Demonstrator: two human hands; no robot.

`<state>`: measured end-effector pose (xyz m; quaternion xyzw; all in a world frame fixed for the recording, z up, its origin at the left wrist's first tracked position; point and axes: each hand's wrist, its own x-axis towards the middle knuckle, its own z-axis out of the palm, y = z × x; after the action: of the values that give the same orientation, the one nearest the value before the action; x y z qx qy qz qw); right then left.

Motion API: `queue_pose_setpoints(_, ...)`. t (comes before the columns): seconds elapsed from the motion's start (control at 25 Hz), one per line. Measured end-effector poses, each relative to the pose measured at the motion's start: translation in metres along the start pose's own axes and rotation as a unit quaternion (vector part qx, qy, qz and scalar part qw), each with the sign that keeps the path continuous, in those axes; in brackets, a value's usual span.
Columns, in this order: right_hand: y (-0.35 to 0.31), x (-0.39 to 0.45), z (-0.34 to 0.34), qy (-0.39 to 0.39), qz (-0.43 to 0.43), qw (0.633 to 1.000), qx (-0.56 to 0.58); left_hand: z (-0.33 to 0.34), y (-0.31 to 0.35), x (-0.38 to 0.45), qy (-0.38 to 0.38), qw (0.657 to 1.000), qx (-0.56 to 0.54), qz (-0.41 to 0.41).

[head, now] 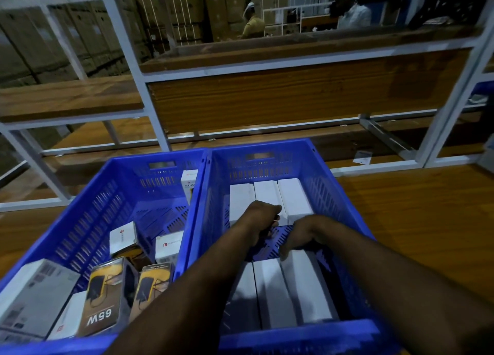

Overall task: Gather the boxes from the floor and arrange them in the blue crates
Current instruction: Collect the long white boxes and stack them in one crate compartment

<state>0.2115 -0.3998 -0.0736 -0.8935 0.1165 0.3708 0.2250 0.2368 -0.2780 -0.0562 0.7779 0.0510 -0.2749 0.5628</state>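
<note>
Right crate (331,172): far row white boxes (294,199) long axis away from person. Left hand (263,217) nearer, grip seems clenched on middle box. Right hand (302,237) fingers curled over near box (304,282).

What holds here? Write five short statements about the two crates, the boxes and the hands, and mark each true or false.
1. Both hands are inside the right crate. True.
2. The left crate holds only plain white boxes. False: it holds mixed packages, among them two yellow and black boxes, one marked 65W.
3. Three white boxes lie side by side at the far end of the right crate. True.
4. The right hand is lifted above the crate rim. False: it is down in the crate, fingers on the end of a white box in the near row.
5. The left hand rests on the wooden shelf. False: it is at the far row of white boxes.
</note>
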Motion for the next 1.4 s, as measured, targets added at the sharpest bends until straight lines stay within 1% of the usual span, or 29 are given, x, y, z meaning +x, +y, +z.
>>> queue_pose_setpoints(0.08, 0.003, -0.003, -0.014, 0.067, 0.008, 0.995, 0.078, 0.002, 0.001, 0.002, 0.008, 1.000, 0.023, 0.000)
queue_pose_setpoints(0.16, 0.006, -0.005, -0.027, 0.120, -0.002, 0.978, 0.168, 0.005, 0.000, 0.000, 0.003, 1.000, 0.015, -0.009)
queue_pose_setpoints(0.2, 0.007, -0.006, -0.032, 0.140, -0.016, 0.966, 0.217, 0.006, 0.001, -0.001, -0.009, 1.000, -0.009, -0.011)
queue_pose_setpoints(0.32, 0.008, -0.005, -0.041, 0.221, -0.078, 0.917, 0.324, 0.007, 0.000, -0.003, -0.104, 0.988, -0.113, -0.017)
queue_pose_setpoints(0.4, 0.007, -0.005, -0.045, 0.272, -0.091, 0.886, 0.364, 0.009, 0.003, -0.004, -0.114, 0.989, -0.092, 0.007)
queue_pose_setpoints(0.44, 0.006, -0.004, -0.046, 0.281, -0.089, 0.875, 0.385, 0.010, -0.001, 0.000, -0.115, 0.991, -0.063, 0.023)
queue_pose_setpoints(0.48, 0.004, -0.005, -0.046, 0.282, -0.087, 0.867, 0.401, 0.012, -0.005, 0.005, -0.113, 0.992, -0.041, 0.036)
queue_pose_setpoints(0.56, 0.000, -0.010, -0.048, 0.250, -0.094, 0.863, 0.429, 0.009, -0.007, 0.011, -0.084, 0.994, -0.036, 0.062)
queue_pose_setpoints(0.64, 0.001, -0.011, -0.051, 0.209, -0.115, 0.845, 0.478, 0.003, -0.003, 0.010, -0.071, 0.990, -0.098, 0.071)
queue_pose_setpoints(0.68, 0.001, -0.013, -0.053, 0.200, -0.132, 0.825, 0.512, 0.000, 0.000, 0.010, -0.060, 0.987, -0.138, 0.058)
queue_pose_setpoints(0.8, 0.001, -0.022, -0.057, 0.173, -0.170, 0.748, 0.617, -0.005, 0.006, 0.015, -0.026, 0.972, -0.234, 0.017)
queue_pose_setpoints(0.84, 0.001, -0.023, -0.056, 0.169, -0.192, 0.734, 0.629, -0.005, 0.007, 0.015, -0.024, 0.969, -0.246, 0.007)
queue_pose_setpoints(0.88, 0.000, -0.023, -0.054, 0.172, -0.218, 0.728, 0.627, -0.005, 0.007, 0.015, -0.032, 0.967, -0.252, 0.000)
queue_pose_setpoints(0.96, -0.002, -0.023, -0.051, 0.189, -0.250, 0.730, 0.608, -0.004, 0.006, 0.018, -0.056, 0.962, -0.268, -0.008)
queue_pose_setpoints(1.08, -0.003, -0.022, -0.050, 0.185, -0.274, 0.730, 0.598, 0.001, 0.005, 0.021, -0.093, 0.942, -0.322, -0.017)
queue_pose_setpoints(1.16, -0.006, -0.021, -0.048, 0.184, -0.284, 0.739, 0.582, 0.004, 0.006, 0.017, -0.124, 0.930, -0.345, -0.017)
queue_pose_setpoints(1.24, -0.007, -0.019, -0.046, 0.183, -0.271, 0.755, 0.568, 0.004, 0.007, 0.017, -0.129, 0.924, -0.360, -0.018)
queue_pose_setpoints(1.28, -0.009, -0.018, -0.045, 0.180, -0.256, 0.767, 0.560, 0.002, 0.008, 0.018, -0.102, 0.930, -0.353, -0.020)
queue_pose_setpoints(1.32, -0.009, -0.018, -0.044, 0.168, -0.236, 0.786, 0.547, 0.000, 0.008, 0.019, -0.058, 0.939, -0.338, -0.028)
queue_pose_setpoints(1.4, -0.008, -0.017, -0.040, 0.122, -0.192, 0.825, 0.517, -0.006, 0.006, 0.025, 0.060, 0.944, -0.322, -0.040)
